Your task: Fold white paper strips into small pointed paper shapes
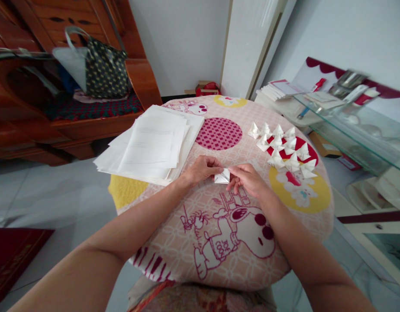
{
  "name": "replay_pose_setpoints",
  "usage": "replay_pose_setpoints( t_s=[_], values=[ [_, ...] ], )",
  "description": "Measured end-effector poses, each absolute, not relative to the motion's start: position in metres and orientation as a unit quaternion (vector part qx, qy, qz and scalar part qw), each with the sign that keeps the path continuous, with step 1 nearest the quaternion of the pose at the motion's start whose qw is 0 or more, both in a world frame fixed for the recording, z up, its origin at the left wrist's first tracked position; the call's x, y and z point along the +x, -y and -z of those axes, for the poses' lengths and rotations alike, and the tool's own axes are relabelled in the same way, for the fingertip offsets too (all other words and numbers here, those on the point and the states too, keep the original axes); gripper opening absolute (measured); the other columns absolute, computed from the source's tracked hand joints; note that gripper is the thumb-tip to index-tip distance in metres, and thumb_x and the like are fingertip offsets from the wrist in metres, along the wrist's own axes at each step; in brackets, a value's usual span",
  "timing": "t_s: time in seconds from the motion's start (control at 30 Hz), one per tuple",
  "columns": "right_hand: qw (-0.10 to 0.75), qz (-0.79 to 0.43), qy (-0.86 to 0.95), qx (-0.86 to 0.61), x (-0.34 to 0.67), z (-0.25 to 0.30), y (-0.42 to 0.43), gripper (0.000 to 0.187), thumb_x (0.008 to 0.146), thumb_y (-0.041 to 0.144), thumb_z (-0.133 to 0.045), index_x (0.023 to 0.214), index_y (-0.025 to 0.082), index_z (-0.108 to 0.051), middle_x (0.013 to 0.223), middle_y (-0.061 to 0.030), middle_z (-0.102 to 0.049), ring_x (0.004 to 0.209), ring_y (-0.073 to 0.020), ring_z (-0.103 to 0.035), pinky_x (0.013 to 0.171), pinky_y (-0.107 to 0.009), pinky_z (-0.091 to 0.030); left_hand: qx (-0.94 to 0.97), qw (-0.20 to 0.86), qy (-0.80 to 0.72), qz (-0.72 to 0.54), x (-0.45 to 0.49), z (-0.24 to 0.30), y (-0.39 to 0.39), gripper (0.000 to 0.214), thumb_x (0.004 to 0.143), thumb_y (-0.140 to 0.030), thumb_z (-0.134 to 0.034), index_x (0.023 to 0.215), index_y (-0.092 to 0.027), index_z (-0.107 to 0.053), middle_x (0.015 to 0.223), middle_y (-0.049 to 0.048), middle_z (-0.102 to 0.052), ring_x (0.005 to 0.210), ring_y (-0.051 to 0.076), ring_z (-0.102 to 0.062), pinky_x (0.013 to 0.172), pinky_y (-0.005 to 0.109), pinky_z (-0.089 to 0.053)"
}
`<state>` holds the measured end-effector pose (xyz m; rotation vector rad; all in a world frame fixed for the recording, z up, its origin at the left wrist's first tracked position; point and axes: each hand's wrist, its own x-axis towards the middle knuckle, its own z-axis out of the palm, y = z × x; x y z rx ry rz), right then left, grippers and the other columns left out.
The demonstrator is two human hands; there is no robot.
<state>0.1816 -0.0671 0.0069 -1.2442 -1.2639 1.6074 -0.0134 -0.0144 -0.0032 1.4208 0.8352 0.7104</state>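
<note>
A small folded paper square (222,177), white with some dark print, is held between my two hands over the middle of the round table. My left hand (203,169) pinches its left side with thumb and fingers. On its right side my right hand (247,178) grips the edge, the lower fingers curled beneath. Several folded white paper pieces (277,143) with pointed tips stand in rows to the right. A stack of white paper sheets (151,143) lies to the left of my hands.
A patterned cloth (239,264) covers the round table (304,234). Beyond its right edge stands a glass-topped shelf (359,125) with papers and cups. A wooden bench (99,125) at the left bears a dark patterned bag (105,71). A red box (206,89) sits behind the table.
</note>
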Motion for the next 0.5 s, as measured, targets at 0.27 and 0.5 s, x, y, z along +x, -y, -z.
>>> replay_pose_setpoints(
  t_s=[0.27, 0.5],
  values=[
    [0.367, -0.572, 0.524, -0.513, 0.1764, -0.0071, 0.0705, 0.037, 0.080, 0.048, -0.069, 0.062, 0.016, -0.063, 0.045, -0.0028, -0.062, 0.034, -0.0105, -0.056, 0.029, -0.016, -0.027, 0.643, 0.602, -0.362, -0.305, -0.0113, 0.0053, 0.0163, 0.012, 0.077, -0.025, -0.074, 0.073, -0.014, -0.070, 0.060, -0.0003, -0.065, 0.050, 0.007, -0.055, 0.048, 0.018, -0.041],
    [0.288, -0.675, 0.477, -0.483, 0.1830, -0.0070, 0.0702, 0.033, 0.074, 0.044, -0.080, 0.072, 0.014, -0.067, 0.063, -0.0069, -0.075, 0.039, -0.0120, -0.062, 0.028, -0.016, -0.037, 0.683, 0.546, -0.361, -0.325, -0.0146, 0.0052, 0.0155, 0.014, 0.079, -0.028, -0.073, 0.074, -0.015, -0.071, 0.059, 0.0000, -0.063, 0.051, 0.009, -0.054, 0.048, 0.020, -0.039]
  ],
)
